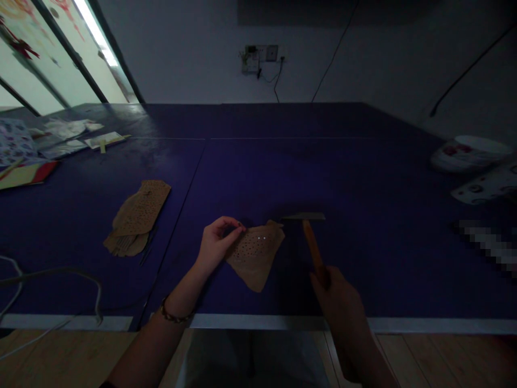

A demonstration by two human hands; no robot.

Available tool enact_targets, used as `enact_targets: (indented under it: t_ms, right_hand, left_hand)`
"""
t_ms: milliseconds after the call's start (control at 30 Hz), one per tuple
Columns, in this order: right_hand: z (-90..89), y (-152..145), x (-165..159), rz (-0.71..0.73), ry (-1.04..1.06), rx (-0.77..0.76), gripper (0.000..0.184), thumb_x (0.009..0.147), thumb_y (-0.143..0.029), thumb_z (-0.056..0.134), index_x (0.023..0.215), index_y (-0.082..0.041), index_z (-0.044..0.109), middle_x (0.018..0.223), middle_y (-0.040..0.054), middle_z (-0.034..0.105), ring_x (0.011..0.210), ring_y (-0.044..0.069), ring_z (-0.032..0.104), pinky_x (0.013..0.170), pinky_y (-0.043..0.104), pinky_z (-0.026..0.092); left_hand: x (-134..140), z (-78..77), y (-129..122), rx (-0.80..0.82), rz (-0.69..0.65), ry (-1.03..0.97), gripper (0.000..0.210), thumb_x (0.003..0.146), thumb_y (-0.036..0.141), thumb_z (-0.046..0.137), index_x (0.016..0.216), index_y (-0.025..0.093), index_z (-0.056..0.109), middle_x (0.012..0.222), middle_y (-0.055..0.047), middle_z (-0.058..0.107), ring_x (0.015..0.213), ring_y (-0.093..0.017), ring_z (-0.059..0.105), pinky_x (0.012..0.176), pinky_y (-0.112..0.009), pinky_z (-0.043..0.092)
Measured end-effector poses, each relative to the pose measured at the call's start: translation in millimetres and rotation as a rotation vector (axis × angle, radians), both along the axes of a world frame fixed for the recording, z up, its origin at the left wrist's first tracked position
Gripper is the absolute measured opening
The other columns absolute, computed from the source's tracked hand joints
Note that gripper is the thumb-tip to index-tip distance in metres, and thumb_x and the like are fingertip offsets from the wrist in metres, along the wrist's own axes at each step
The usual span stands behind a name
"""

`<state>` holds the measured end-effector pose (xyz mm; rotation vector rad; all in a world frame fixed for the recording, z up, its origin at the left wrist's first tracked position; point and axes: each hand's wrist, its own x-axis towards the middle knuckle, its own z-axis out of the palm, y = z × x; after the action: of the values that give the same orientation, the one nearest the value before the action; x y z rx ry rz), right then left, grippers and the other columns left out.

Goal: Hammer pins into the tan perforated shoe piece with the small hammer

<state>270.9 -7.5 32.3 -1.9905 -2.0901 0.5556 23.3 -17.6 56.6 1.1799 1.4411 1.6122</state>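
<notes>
My left hand (220, 237) pinches the upper left corner of a tan, leather-like piece (256, 258) dotted with small holes, its lower end tapering toward me. In my right hand (339, 296) is a hammer (313, 242), gripped by its wooden handle. Its narrow metal head is just right of the piece's top corner, over the table. Two small pale spots show on the piece's surface. Off to the left lies a stack of similar perforated tan pieces (143, 213), with thin dark sticks or tools (148, 248) beside it.
The purple table (258, 167) has a pale front edge. Papers and packets (68, 132) lie at the far left, and white cables (99, 291) loop at the near left. A white tub (468, 153) and a patterned roll-like item (484, 186) stand at the right.
</notes>
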Motion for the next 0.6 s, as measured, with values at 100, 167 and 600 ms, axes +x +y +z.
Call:
enact_targets:
  t_ms: [100, 167, 600]
  right_hand:
    - [-6.2, 3, 1, 0.029, 0.003, 0.05, 0.024, 0.08, -0.039, 0.039, 0.08, -0.018, 0.051, 0.066, 0.0073, 0.061, 0.059, 0.021, 0.059, 0.052, 0.028, 0.039]
    - [-9.7, 5, 1, 0.053, -0.014, 0.107, 0.024, 0.08, -0.038, 0.04, 0.079, -0.018, 0.052, 0.069, 0.0079, 0.061, 0.063, 0.021, 0.058, 0.055, 0.03, 0.039]
    - [-21.4, 11, -2, 0.135, -0.168, 0.247, 0.022, 0.081, -0.035, 0.042, 0.076, -0.016, 0.052, 0.074, 0.0098, 0.057, 0.071, 0.023, 0.05, 0.064, 0.033, 0.037]
  left_hand:
    - [0, -1.3, -1, 0.006, -0.029, 0.054, 0.013, 0.066, 0.027, 0.063, 0.068, 0.015, 0.059, 0.072, -0.005, 0.064, 0.072, -0.016, 0.059, 0.073, -0.031, 0.046]
    - [0, -2.2, -1, 0.014, -0.036, 0.088, 0.014, 0.066, 0.028, 0.062, 0.068, 0.015, 0.059, 0.072, -0.005, 0.064, 0.072, -0.016, 0.059, 0.073, -0.031, 0.047]
    - [5, 0.2, -4, 0.039, -0.064, 0.223, 0.01, 0.068, 0.025, 0.061, 0.066, 0.015, 0.061, 0.074, -0.007, 0.065, 0.077, -0.017, 0.059, 0.075, -0.032, 0.046]
